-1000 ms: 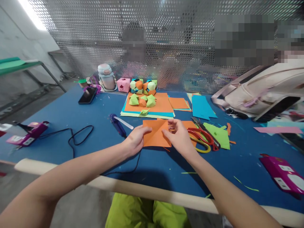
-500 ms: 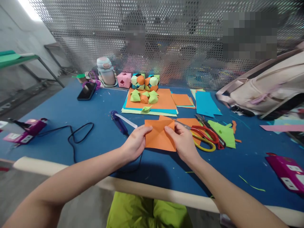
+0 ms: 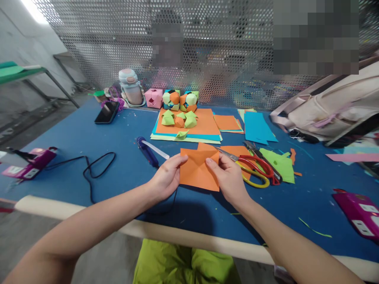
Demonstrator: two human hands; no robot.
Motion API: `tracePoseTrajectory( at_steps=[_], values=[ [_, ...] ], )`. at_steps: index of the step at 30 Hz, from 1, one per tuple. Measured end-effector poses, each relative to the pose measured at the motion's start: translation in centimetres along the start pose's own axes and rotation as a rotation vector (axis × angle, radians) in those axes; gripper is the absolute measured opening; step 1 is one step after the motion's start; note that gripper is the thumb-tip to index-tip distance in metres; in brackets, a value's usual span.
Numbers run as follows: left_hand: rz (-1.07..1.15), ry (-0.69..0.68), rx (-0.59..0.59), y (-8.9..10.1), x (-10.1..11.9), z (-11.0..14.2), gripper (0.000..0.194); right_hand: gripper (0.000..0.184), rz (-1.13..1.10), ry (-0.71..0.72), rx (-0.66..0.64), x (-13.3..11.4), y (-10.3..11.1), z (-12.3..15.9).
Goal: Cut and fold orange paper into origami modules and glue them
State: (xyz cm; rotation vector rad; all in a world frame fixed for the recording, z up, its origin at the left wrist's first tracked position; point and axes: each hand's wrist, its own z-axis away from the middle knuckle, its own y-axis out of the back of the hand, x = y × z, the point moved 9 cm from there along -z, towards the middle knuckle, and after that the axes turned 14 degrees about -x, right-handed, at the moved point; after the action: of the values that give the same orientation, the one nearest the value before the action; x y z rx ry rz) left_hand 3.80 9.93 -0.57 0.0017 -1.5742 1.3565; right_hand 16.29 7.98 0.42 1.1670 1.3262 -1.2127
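Observation:
A creased orange paper square (image 3: 197, 169) sits between both my hands, just above the blue table (image 3: 89, 130). My left hand (image 3: 167, 176) pinches its left edge, thumb on top. Its right side is pinched by my right hand (image 3: 227, 176), fingers closed on the paper. More orange paper (image 3: 237, 151) lies flat behind it. Red and yellow scissors (image 3: 254, 167) lie just right of my right hand. A blue glue gun (image 3: 148, 151) with a white stick lies to the left of my left hand.
At the back lie stacked coloured sheets (image 3: 189, 128) with folded paper pieces, paper balls (image 3: 180, 100), a pink cube (image 3: 153, 98), a bottle (image 3: 130, 87) and a phone (image 3: 106, 112). Magenta devices (image 3: 29, 161) (image 3: 359, 213) sit at both sides. A beige backpack (image 3: 328, 110) lies at the right. A black cable (image 3: 94, 167) loops on the left.
My hands have lifted the orange paper slightly and shifted their pinch on it; the view has drifted a little.

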Motion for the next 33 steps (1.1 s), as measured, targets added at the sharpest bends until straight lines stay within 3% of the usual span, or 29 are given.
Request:
tracePoseTrajectory(
  at_steps=[9,23,33],
  values=[
    [-0.099,-0.029,-0.030,-0.5,0.4,0.1,0.027,0.041,0.298,0.037,0.056,-1.3,0.4,0.5],
    [-0.187,-0.022,0.009,0.1,0.2,0.2,0.012,0.024,0.203,-0.002,-0.018,-0.8,-0.2,0.4],
    [-0.286,-0.089,0.007,-0.3,0.9,0.4,0.012,0.029,0.203,0.005,0.028,-0.9,0.1,0.2]
  ],
)
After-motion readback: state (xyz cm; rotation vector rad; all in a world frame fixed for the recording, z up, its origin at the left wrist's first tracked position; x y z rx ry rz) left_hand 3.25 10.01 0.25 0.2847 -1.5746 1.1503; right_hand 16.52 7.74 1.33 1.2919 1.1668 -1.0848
